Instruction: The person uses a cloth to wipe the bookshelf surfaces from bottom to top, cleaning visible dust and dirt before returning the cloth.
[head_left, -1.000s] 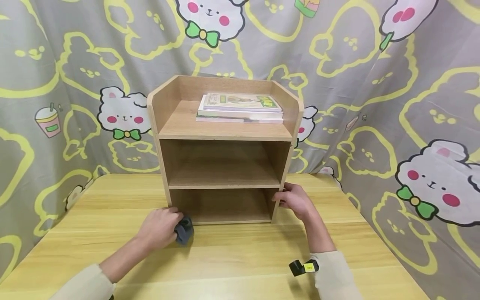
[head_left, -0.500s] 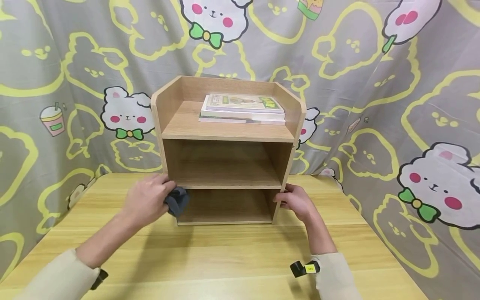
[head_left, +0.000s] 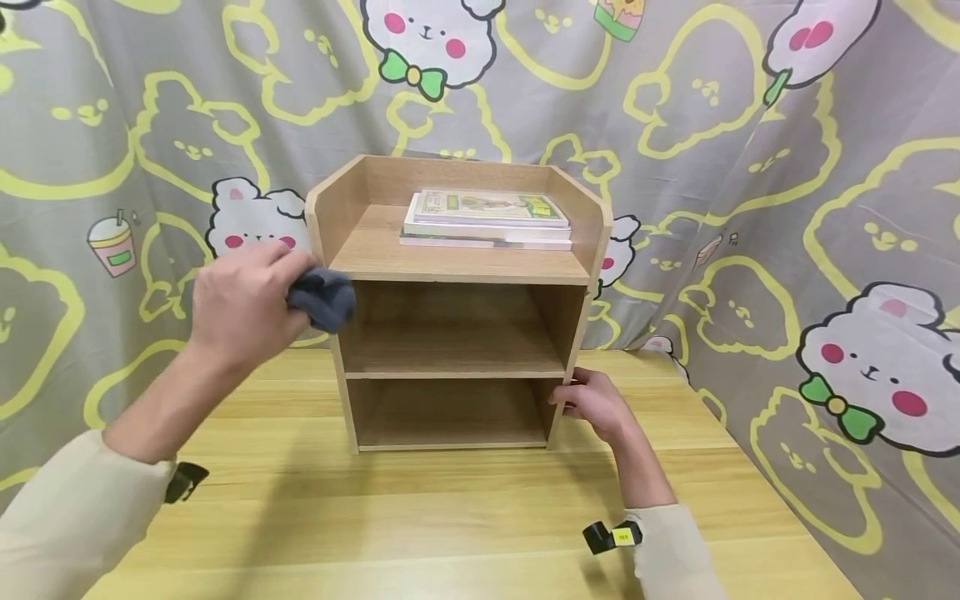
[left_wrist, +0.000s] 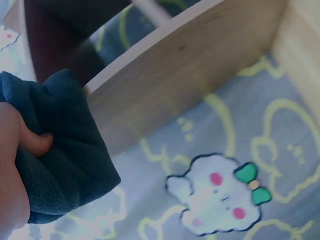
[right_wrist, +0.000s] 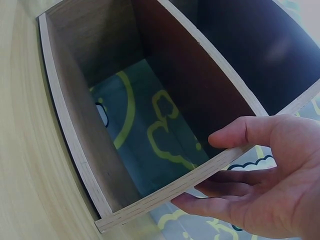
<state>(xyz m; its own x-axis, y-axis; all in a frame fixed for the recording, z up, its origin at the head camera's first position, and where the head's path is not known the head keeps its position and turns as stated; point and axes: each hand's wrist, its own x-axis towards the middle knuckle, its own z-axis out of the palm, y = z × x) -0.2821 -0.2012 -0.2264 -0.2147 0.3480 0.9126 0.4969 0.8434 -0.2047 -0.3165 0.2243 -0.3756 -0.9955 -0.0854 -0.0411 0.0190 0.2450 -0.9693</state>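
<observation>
A small wooden shelf unit [head_left: 457,375] with three levels stands upright on the table [head_left: 420,517]. My left hand [head_left: 243,304] grips a folded dark blue-grey cloth [head_left: 322,298] at the upper front of the unit's left side panel. In the left wrist view the thumb presses into the cloth [left_wrist: 75,155], which lies right by the panel's edge. My right hand [head_left: 596,404] holds the right side panel low down. Seen from the right wrist, its thumb is inside the panel's front edge [right_wrist: 175,187] and the other fingers are outside.
A stack of several books [head_left: 487,220] lies on the unit's top level, towards the right. Behind and at both sides hangs a grey curtain [head_left: 690,150] with yellow outlines and white cartoon animals. Small black cameras sit at both wrists.
My left hand has moved up along the left side panel with the cloth, from near its foot to near its top. My right hand has kept its place on the right panel.
</observation>
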